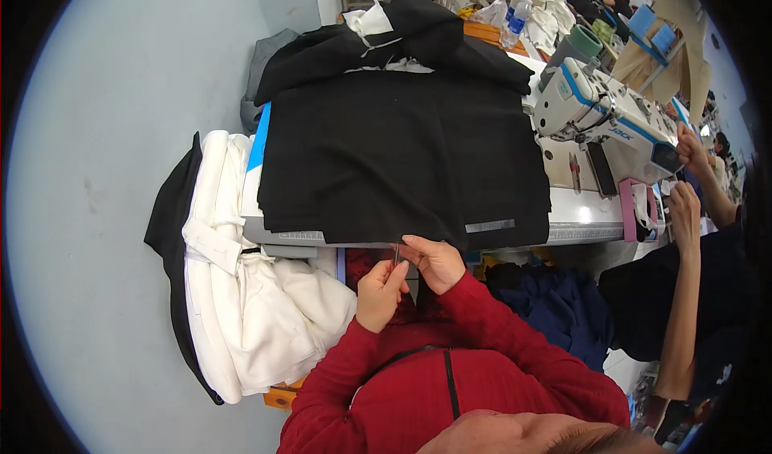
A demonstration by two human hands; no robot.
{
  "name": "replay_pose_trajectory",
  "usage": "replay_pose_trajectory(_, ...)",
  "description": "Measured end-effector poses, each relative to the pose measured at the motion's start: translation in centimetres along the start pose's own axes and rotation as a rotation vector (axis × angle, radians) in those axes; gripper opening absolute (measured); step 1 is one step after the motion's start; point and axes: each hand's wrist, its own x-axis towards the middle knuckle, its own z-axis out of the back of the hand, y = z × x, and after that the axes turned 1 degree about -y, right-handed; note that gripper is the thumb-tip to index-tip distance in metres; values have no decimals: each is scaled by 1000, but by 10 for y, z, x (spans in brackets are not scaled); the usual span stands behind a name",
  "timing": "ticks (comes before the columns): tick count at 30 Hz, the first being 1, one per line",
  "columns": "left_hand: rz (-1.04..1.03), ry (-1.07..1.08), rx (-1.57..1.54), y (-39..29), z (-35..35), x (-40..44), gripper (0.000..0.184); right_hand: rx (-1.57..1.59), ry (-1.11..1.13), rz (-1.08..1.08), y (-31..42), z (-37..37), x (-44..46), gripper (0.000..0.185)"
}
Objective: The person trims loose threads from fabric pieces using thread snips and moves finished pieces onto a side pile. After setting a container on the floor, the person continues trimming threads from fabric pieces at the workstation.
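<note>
A stack of black fabric [386, 148] lies over the table in front of me, its near edge hanging at the front. My left hand [382, 295] is closed in a pinch just below that edge, around a thin dark object [396, 254] too small to name. Close beside it, my right hand [438, 262] has its fingers bent at the hem of the fabric, thumb and fingertips closed on the edge. The two hands almost meet. The undersides of the fingers are hidden.
A white sewing machine [607, 116] stands right, with red-handled snips [574, 172], a phone [601, 168] and a pink box [638, 210] near it. White garments [257, 317] hang left; navy cloth [555, 309] lies below. A co-worker's arm [682, 317] is at right.
</note>
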Motion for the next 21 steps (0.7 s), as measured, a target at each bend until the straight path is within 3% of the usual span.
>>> replay_pose_trajectory(21, -118, -17, 73, 0, -7, 11, 24, -38, 33, -31, 4, 1, -1, 18)
